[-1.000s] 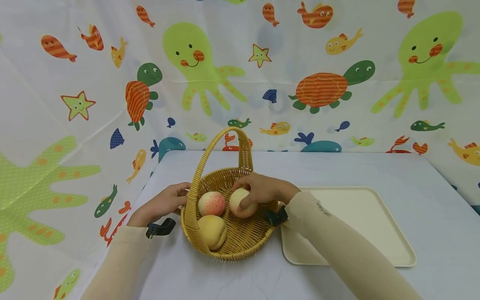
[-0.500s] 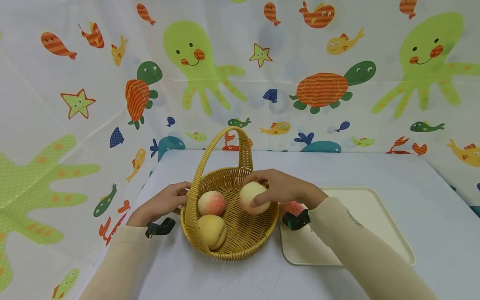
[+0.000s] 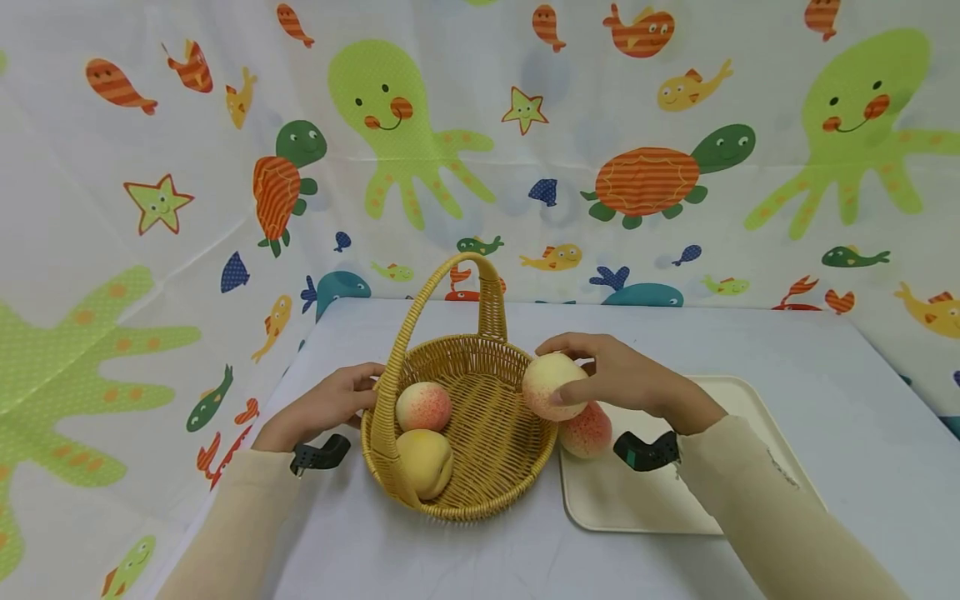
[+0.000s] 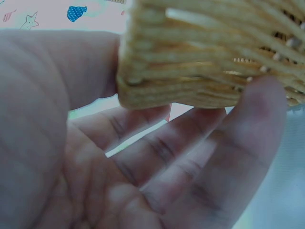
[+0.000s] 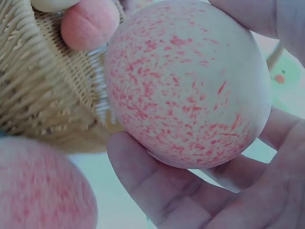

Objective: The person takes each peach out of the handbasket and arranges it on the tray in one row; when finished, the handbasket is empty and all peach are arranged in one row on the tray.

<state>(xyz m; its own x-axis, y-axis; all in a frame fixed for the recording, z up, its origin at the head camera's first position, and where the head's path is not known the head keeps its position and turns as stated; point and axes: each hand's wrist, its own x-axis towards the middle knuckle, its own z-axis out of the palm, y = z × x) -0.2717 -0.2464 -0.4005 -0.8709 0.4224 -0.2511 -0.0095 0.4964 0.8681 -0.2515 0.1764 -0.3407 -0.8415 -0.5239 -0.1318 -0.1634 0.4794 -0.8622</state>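
Observation:
A yellow wicker basket (image 3: 480,508) with a tall handle stands on the table. My left hand (image 3: 330,408) holds it at its left side; in the left wrist view the thumb and fingers lie about the woven edge (image 4: 181,71). Two fruits lie inside the basket: a red-speckled peach (image 3: 424,408) and a yellow peach (image 3: 426,467). My right hand (image 3: 637,375) grips a pale peach with pink speckles (image 3: 551,387) over the basket's right rim. In the right wrist view the fingers wrap around this peach (image 5: 190,86). Below it another reddish peach (image 3: 587,433) rests at the tray's left end.
A cream tray (image 3: 637,508) lies to the right of the basket, partly covered by my right forearm. The white table (image 3: 480,567) runs back to a curtain (image 3: 570,125) printed with sea animals.
My right hand has lifted the pale peach from inside the basket and carried it right to the rim. The reddish peach by the tray has come into view. My left hand stays put.

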